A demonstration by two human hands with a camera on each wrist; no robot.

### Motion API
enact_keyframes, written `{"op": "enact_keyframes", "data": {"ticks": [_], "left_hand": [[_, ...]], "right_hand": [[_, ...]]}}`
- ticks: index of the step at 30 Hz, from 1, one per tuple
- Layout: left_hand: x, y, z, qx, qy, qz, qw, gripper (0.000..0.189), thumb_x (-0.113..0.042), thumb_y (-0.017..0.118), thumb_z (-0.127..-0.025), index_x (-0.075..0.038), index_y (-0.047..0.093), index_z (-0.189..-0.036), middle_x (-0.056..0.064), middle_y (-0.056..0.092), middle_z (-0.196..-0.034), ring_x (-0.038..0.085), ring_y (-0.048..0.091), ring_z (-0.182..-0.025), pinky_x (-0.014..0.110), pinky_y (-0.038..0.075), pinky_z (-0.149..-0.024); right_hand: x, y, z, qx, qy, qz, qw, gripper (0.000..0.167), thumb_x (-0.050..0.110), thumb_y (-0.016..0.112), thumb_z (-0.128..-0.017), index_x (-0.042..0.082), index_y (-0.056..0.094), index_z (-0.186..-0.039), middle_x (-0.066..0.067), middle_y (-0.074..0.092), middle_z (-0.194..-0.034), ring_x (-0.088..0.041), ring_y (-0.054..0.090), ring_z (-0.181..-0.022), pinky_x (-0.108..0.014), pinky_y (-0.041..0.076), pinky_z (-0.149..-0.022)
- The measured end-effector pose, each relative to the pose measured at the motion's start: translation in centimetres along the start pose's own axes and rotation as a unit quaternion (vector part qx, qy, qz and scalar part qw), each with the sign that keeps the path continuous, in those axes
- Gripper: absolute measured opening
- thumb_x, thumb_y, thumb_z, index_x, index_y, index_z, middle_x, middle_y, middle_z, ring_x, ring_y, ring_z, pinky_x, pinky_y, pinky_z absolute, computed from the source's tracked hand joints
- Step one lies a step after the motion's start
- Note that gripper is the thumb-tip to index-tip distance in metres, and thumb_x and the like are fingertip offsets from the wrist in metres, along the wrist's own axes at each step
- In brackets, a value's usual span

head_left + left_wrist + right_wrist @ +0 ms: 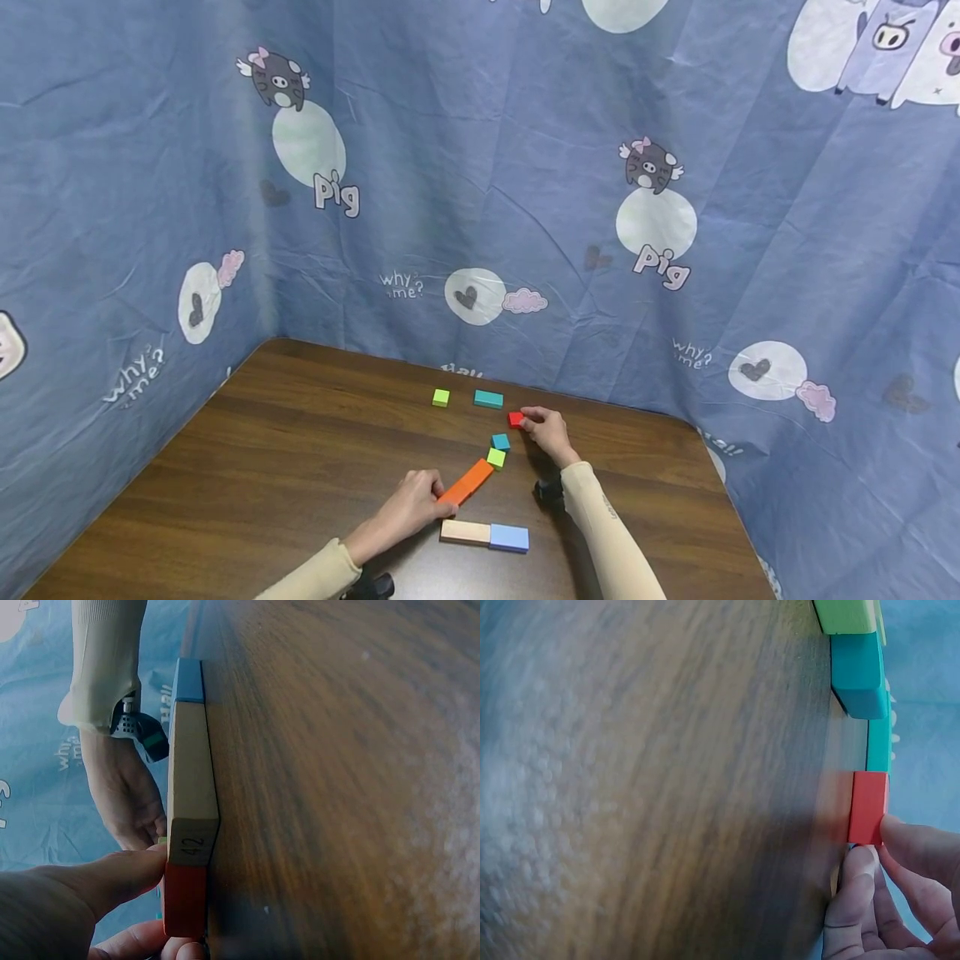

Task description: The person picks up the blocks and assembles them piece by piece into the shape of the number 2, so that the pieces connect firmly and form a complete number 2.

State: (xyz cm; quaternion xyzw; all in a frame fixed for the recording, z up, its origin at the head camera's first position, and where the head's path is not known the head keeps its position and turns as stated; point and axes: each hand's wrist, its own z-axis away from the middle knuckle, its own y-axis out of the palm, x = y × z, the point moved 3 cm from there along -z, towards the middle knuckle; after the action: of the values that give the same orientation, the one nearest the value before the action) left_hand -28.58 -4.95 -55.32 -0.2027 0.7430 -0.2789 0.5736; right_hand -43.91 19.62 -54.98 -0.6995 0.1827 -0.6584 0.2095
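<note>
My left hand [411, 505] pinches the near end of a long orange block [471, 481], thumb on one side and fingers on the other. In the left wrist view the orange block [184, 900] shows beyond a plain wooden block [191, 761] marked 42. Farther back on the right, my right hand [549, 433] pinches a small red block [516, 420], which the right wrist view shows against the thumb. Between the two hands, a lime-green cube [497, 457] lies at the orange block's far end, with a teal-blue cube [501, 442] just behind it.
The plain block and a light-blue block [509, 538] lie end to end near the front. Toward the back are a lime-green block [441, 397] and a teal block [488, 399]. A patterned blue cloth [480, 208] hangs behind the brown wooden table [285, 433].
</note>
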Motion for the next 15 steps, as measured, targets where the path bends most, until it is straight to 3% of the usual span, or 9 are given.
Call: {"op": "enact_keyframes", "data": {"ticks": [15], "left_hand": [[-0.02,-0.04,0.04,0.007,-0.001,0.003,1.0,0.027,-0.019,0.083,-0.068,-0.008,0.059,-0.07,-0.005,0.053,-0.063,0.007,0.041,-0.054,0.021,0.032,-0.047]], "right_hand": [[0.0,0.49,0.02,0.003,-0.004,-0.01,0.9999,0.023,0.008,0.067,-0.088,0.001,0.069,-0.11,-0.012,0.068,-0.096,-0.01,0.057,-0.067,-0.024,0.047,-0.06]]}}
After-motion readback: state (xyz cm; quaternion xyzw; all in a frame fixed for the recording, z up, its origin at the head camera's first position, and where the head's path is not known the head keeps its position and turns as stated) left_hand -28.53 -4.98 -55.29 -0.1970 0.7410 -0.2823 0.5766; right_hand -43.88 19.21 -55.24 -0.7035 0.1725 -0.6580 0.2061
